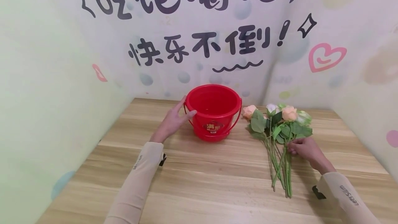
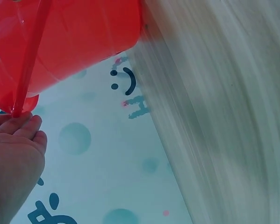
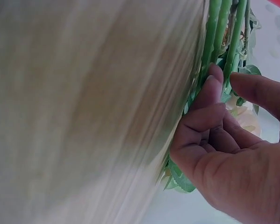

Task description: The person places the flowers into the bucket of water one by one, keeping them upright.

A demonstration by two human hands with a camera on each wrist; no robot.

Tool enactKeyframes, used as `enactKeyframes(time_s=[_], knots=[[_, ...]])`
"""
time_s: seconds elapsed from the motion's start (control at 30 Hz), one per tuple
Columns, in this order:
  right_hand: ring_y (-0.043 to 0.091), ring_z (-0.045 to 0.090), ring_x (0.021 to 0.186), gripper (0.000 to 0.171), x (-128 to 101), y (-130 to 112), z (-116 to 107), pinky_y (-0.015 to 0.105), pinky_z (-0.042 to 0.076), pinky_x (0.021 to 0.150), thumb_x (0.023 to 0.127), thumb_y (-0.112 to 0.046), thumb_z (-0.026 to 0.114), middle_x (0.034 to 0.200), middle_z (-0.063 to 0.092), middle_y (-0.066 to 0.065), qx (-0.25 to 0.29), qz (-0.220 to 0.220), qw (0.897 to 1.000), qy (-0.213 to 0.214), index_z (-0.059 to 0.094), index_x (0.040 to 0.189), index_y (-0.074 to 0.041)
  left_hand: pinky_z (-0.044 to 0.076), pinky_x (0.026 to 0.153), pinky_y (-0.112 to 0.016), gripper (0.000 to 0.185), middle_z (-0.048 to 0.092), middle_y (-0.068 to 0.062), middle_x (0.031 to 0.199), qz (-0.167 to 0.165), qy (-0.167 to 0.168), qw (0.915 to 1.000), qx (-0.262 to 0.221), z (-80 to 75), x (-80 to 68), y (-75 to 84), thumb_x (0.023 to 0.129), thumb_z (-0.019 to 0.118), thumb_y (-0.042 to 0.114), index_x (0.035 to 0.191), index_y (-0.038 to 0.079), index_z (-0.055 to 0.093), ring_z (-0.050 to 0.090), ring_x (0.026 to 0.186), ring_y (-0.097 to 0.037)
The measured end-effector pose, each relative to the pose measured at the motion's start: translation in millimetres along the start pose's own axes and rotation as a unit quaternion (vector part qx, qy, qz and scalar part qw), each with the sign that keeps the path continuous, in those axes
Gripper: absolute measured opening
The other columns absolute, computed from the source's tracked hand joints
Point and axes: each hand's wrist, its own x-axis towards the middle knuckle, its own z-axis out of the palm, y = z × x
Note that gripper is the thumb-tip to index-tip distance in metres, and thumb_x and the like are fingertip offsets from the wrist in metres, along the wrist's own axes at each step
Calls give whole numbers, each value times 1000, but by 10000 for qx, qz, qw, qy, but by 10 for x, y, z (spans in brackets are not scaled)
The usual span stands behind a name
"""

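Observation:
A red plastic bucket (image 1: 214,127) with a thin red handle stands upright at the back of the wooden table. My left hand (image 1: 173,122) rests against the bucket's left side, fingers and thumb spread. In the left wrist view, the left hand's fingertips (image 2: 30,122) touch the rim where the handle joins. To the right lies a bunch of roses (image 1: 290,113), peach, white and pale green, with long green stems (image 1: 280,168) toward the front. My right hand (image 1: 306,150) is at the upper stems. Its thumb and index finger (image 3: 256,88) pinch a green stem.
The wooden table (image 1: 211,182) runs back to a printed wall cloth (image 1: 199,27) with dark lettering. Walls of the same pale cloth stand at the left and right. The bucket is a short way left of the blooms.

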Motion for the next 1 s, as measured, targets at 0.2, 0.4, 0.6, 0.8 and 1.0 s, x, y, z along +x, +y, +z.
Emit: enactKeyframes(time_s=[0.2,0.4,0.6,0.8,1.0], knots=[[9,62,71,30,27,-1,-3,23,53,64,103,-6,56,80,69,0,-16,-22,10000,12,64,111,23,50,103,-57,93,34,-4,166,45,38,10000,4,-12,4,32,93,69,60,167,25,25,30,150,-32],[10,60,72,29,24,5,-9,24,51,65,103,-7,57,81,68,0,-37,-97,9999,22,66,108,20,50,103,-56,93,34,-1,166,-62,68,9999,-67,3,-1,25,92,70,60,166,26,26,30,150,-29],[11,58,72,24,-34,34,2,26,48,62,103,-9,59,79,66,-1,12,-34,10000,20,71,99,11,52,101,-55,95,35,-1,165,-62,42,9998,-173,32,-26,0,89,72,61,166,26,28,32,150,-29],[9,60,71,22,-32,71,18,24,51,62,103,-8,60,78,67,-2,300,-82,9995,37,70,96,11,51,102,-56,92,37,-1,164,-40,125,9996,-231,43,-35,7,91,73,58,165,26,29,32,150,-29],[9,62,72,21,-9,100,-2,26,50,61,103,-8,59,81,68,-2,448,-144,9989,-6,69,97,10,50,103,-57,90,37,0,164,-23,167,9995,-265,42,-40,22,92,73,56,165,26,30,32,150,-29]])
